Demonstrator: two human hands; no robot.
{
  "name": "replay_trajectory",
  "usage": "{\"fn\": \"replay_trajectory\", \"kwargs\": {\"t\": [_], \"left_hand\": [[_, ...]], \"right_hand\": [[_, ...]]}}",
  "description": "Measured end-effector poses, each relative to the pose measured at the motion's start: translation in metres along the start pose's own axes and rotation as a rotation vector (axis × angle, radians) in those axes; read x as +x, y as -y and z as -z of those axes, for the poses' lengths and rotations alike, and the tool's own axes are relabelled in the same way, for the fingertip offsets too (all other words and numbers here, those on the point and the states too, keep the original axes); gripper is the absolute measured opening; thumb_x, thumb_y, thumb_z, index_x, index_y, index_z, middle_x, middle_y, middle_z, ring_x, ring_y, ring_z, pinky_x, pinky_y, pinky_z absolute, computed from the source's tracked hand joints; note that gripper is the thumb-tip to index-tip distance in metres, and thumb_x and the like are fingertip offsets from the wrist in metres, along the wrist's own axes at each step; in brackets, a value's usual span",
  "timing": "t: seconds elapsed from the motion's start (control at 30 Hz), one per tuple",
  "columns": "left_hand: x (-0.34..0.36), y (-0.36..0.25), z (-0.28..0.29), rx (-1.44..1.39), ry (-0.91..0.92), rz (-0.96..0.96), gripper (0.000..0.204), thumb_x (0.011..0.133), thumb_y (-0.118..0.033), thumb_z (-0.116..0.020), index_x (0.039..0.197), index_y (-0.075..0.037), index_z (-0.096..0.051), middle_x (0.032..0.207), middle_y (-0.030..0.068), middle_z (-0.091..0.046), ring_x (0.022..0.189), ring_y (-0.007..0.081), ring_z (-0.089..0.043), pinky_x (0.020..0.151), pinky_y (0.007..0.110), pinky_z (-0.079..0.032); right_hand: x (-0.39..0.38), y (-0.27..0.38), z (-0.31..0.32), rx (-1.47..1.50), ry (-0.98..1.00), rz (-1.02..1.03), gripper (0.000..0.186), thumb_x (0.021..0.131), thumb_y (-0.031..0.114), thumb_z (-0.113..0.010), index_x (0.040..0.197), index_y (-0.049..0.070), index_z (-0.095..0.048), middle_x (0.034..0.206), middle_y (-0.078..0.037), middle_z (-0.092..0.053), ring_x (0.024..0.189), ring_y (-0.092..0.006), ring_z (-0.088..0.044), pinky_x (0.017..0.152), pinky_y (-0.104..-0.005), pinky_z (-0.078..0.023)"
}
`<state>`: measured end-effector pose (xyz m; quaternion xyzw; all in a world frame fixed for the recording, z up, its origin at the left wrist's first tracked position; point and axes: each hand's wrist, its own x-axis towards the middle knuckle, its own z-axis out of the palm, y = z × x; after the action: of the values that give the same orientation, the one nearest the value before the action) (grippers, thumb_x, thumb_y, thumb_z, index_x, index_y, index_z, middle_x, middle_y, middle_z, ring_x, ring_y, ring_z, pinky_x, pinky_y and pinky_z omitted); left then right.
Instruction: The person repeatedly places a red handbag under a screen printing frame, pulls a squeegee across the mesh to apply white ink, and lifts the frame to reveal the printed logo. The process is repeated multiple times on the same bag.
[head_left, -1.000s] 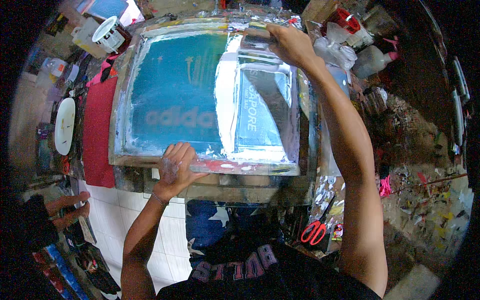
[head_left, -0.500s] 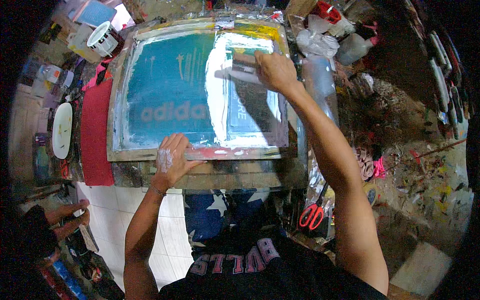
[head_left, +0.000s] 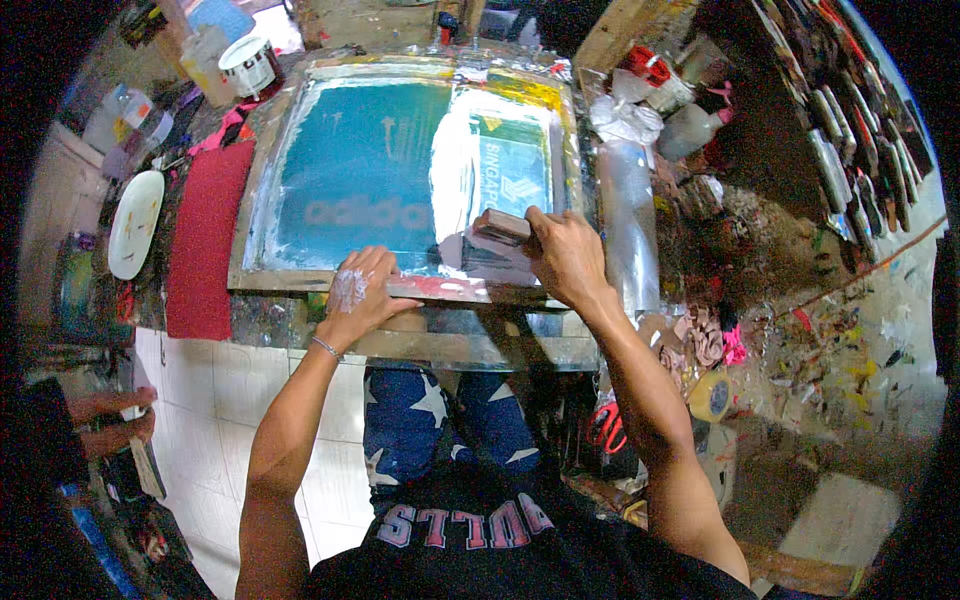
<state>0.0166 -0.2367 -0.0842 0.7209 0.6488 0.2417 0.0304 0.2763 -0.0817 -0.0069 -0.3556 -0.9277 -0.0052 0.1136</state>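
A wooden-framed printing screen (head_left: pixel 285 281) lies on the bench, its teal mesh bearing faint designs. White ink (head_left: pixel 449 175) runs in a thick band down its middle and around a smaller panel on the right. My right hand (head_left: pixel 570 258) is closed around a wooden-handled squeegee (head_left: pixel 503 228) at the near end of that panel. The squeegee's lower edge is partly hidden by the hand and shadow. My left hand (head_left: pixel 362 288), smeared with white on its back, grips the screen's near rail, fingers over the top and thumb along the front.
Left of the screen are a red cloth-like strip (head_left: pixel 208 240), a white oval dish (head_left: pixel 136 225) and a white tub (head_left: pixel 250 68). A clear plastic roll (head_left: pixel 628 225), red-handled scissors (head_left: pixel 606 428) and a tape roll (head_left: pixel 710 396) are at right. Another person's hands (head_left: pixel 115 422) show at lower left.
My right hand has drawn the squeegee toward me, from the panel's far end to its near end. The light design there is now uncovered. My left hand stays on the near rail.
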Motion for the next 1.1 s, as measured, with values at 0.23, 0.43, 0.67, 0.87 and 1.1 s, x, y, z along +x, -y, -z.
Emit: {"fn": "replay_trajectory", "kwargs": {"t": [0.23, 0.43, 0.67, 0.87, 1.1], "left_hand": [[-0.001, -0.002, 0.000, 0.044, -0.053, -0.002, 0.057, 0.056, -0.039, -0.088, 0.088, -0.005, -0.055, 0.088, 0.0115, -0.055, 0.088, 0.0317, -0.056, 0.077, 0.043, -0.044], [0.000, -0.003, 0.001, 0.037, 0.045, 0.054, 0.057, 0.057, -0.040, -0.088, 0.088, -0.004, -0.056, 0.091, 0.0120, -0.056, 0.090, 0.0318, -0.056, 0.080, 0.042, -0.044], [-0.002, 0.000, 0.000, 0.033, 0.079, 0.066, 0.060, 0.055, -0.040, -0.088, 0.091, -0.004, -0.056, 0.096, 0.0124, -0.058, 0.094, 0.0316, -0.057, 0.084, 0.042, -0.045], [-0.004, 0.001, 0.001, 0.068, 0.043, 0.014, 0.060, 0.053, -0.039, -0.089, 0.088, -0.006, -0.055, 0.094, 0.0114, -0.057, 0.092, 0.0302, -0.057, 0.081, 0.041, -0.046], [0.000, 0.000, 0.001, 0.038, 0.044, 0.022, 0.058, 0.054, -0.038, -0.089, 0.087, -0.006, -0.054, 0.090, 0.0109, -0.055, 0.088, 0.0309, -0.057, 0.077, 0.041, -0.046]], "right_hand": [[0.012, 0.000, -0.007, -0.002, 0.044, 0.096, 0.011, 0.080, 0.012, -0.061, 0.091, 0.008, -0.060, 0.074, -0.013, -0.067, 0.075, -0.0346, -0.065, 0.066, -0.0476, -0.052], [0.019, -0.009, 0.003, 0.056, 0.179, 0.091, 0.013, 0.081, 0.013, -0.062, 0.093, 0.009, -0.060, 0.076, -0.015, -0.067, 0.079, -0.0361, -0.065, 0.067, -0.0497, -0.053], [0.164, -0.077, -0.027, -0.020, -0.085, 0.100, 0.015, 0.084, 0.018, -0.061, 0.094, 0.009, -0.066, 0.079, -0.021, -0.068, 0.076, -0.0407, -0.068, 0.069, -0.0537, -0.053], [0.234, -0.089, -0.063, -0.003, 0.035, 0.136, 0.024, 0.081, 0.023, -0.067, 0.101, 0.010, -0.069, 0.094, -0.022, -0.070, 0.089, -0.0410, -0.069, 0.076, -0.0537, -0.056], [0.147, -0.042, -0.045, 0.039, 0.194, 0.462, 0.024, 0.083, 0.021, -0.065, 0.106, 0.018, -0.067, 0.082, -0.015, -0.070, 0.080, -0.0356, -0.071, 0.071, -0.0480, -0.058]]}}
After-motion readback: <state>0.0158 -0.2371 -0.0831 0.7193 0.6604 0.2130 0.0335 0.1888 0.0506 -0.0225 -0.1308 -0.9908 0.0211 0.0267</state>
